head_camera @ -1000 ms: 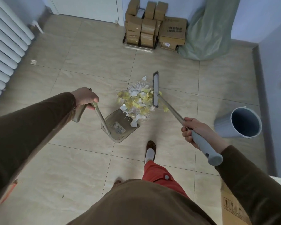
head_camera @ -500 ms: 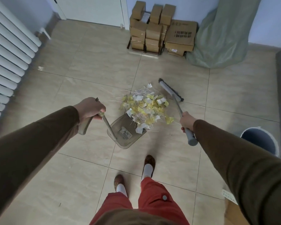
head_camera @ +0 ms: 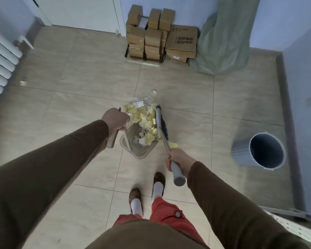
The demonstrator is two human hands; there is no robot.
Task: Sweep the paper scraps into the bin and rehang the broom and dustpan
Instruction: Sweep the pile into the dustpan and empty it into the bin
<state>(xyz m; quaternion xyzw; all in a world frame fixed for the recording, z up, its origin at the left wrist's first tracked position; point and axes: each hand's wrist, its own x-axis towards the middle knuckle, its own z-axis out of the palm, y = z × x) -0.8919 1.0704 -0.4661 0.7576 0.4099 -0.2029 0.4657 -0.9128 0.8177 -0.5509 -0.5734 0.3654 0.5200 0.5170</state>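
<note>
On beige tiled floor [head_camera: 90, 108], before my feet: heap of yellow and white paper scraps [head_camera: 144, 117], part lying in translucent grey plastic dustpan [head_camera: 139, 150]. My left hand [head_camera: 115, 119] gripping dustpan's handle. My right hand [head_camera: 178, 159] wrapping grey-handled broom [head_camera: 162, 130], bristles touching heap. One stray yellow scrap [head_camera: 173, 145] escaping beside broom shaft. Advising: keeping pan lip flat on tile, drawing short strokes toward me. Round grey bin [head_camera: 241, 151] standing well apart, right.
</note>
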